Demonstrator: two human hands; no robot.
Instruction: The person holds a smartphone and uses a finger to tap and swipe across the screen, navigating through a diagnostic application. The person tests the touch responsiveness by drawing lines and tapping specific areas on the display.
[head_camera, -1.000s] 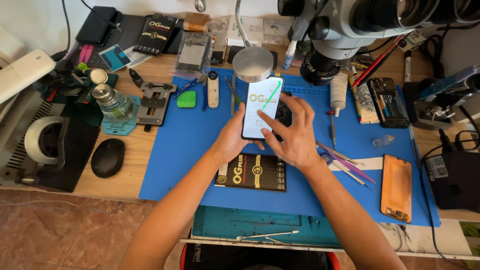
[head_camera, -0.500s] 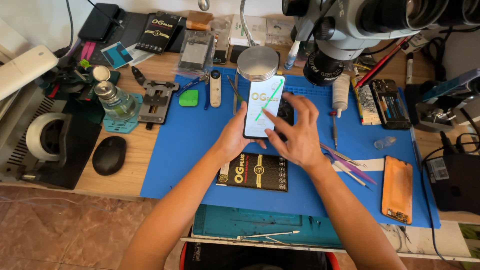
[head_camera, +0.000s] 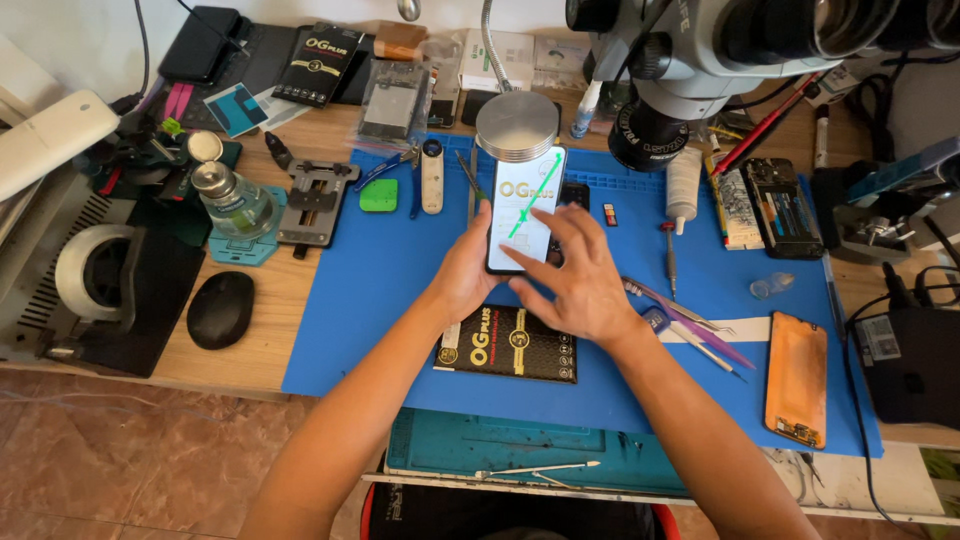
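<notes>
Head view: left of both hands, a black mouse (head_camera: 220, 309) lies well clear on the wooden bench. The left hand (head_camera: 466, 275) curls around the left edge of a phone (head_camera: 525, 208) with a white protective film, gripping it above the blue mat (head_camera: 350, 300). The right hand (head_camera: 572, 283) has its fingers (head_camera: 530, 262) spread flat on the film. Just below the fingers lies a black packet (head_camera: 510, 343); far right, an orange phone panel (head_camera: 796, 377).
</notes>
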